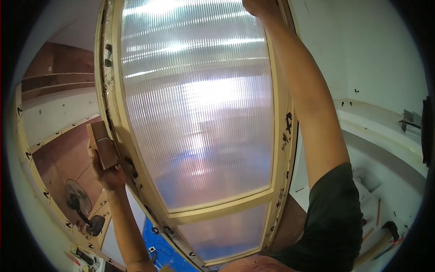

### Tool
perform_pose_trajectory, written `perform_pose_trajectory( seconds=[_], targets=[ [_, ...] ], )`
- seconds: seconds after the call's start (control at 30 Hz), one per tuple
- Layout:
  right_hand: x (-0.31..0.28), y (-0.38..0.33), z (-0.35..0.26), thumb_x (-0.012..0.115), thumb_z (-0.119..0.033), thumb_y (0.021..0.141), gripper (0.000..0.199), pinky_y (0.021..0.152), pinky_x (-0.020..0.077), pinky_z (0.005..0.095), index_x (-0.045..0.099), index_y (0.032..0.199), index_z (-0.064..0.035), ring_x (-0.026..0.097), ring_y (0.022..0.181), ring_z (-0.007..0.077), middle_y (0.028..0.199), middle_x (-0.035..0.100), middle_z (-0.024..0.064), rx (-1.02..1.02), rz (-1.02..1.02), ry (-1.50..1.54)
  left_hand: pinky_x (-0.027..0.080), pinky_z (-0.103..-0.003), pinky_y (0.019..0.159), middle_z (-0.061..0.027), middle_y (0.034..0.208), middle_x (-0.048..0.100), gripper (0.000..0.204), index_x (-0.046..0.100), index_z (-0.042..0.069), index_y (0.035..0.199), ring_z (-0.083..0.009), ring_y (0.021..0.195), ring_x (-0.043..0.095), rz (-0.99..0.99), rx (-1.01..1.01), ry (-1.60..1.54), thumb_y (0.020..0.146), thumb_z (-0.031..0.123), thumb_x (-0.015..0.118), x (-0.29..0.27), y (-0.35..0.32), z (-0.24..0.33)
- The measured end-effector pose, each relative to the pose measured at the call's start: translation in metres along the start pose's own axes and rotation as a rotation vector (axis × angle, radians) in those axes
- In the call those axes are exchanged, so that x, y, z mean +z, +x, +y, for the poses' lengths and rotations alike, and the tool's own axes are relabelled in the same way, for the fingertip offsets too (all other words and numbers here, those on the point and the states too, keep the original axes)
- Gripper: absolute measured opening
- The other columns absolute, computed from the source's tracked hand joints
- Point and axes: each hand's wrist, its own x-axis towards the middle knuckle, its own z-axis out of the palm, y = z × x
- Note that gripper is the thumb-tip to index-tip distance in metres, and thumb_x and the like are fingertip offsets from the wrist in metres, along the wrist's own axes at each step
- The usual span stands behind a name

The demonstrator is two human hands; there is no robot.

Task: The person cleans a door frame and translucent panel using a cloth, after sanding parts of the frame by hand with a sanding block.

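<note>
In front of me stands a tall door with a pale wooden frame and ribbed, see-through panels. At its left edge, my left hand is closed around a small brown wooden block. The block has a rectangular part on one face and sits against or very near the door's edge. My right arm reaches up along the right side of the frame. My right hand lies at the upper right of the door, over the stile; most of its fingers are cut off by the picture's top.
A fan stands at the lower left, below wooden shelves. Blue sheeting covers floor beneath the door, with a thin cable on it. On the right, a white ledge runs along the wall; a hammer-like tool lies lower down.
</note>
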Motion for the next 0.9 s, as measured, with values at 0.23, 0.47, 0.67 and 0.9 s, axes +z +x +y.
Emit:
perform_pose_trajectory(
  seconds=[0.23,0.47,0.67,0.9],
  targets=[
    [-0.02,-0.003,-0.062,0.029,-0.047,0.112,0.064,0.13,0.0089,0.0506,0.02,0.165,-0.0131,0.012,0.159,0.0264,0.174,0.01,0.0048,-0.508,-0.06,-0.042,0.059,-0.026,0.056,-0.0102,0.118,0.071,0.044,0.054,0.01,0.138,-0.017,0.094,0.073,-0.001,-0.018,0.031,0.104,0.038,0.052,0.003,-0.001,0.005],
    [-0.01,0.025,-0.095,0.023,-0.052,0.111,0.067,0.129,0.0074,0.0532,0.017,0.166,-0.0132,0.015,0.159,0.0255,0.173,0.017,0.0048,-0.396,-0.04,0.06,0.058,-0.025,0.056,-0.0085,0.114,0.071,0.046,0.053,0.011,0.139,-0.0162,0.093,0.073,-0.032,-0.021,0.104,0.103,0.039,0.052,0.012,-0.002,0.01],
    [-0.033,0.037,-0.088,0.029,-0.046,0.112,0.061,0.129,0.0144,0.0513,0.027,0.163,-0.013,0.027,0.155,0.0241,0.17,0.027,0.0043,-0.307,-0.059,0.019,0.044,-0.02,0.043,-0.0054,0.1,0.067,0.054,0.046,0.01,0.144,-0.0082,0.068,0.063,0.343,-0.1,0.133,0.101,0.041,0.054,0.03,-0.006,0.012],
    [0.026,0.051,-0.049,0.059,-0.029,0.104,0.05,0.123,0.0315,0.0462,0.052,0.149,-0.0066,0.038,0.149,0.0353,0.158,0.045,0.0174,-0.178,0.244,0.438,0.049,-0.02,0.049,-0.0065,0.107,0.067,0.057,0.046,0.01,0.145,-0.0098,0.077,0.066,0.218,-0.056,0.142,0.1,0.043,0.054,0.022,-0.004,0.012]
  ],
)
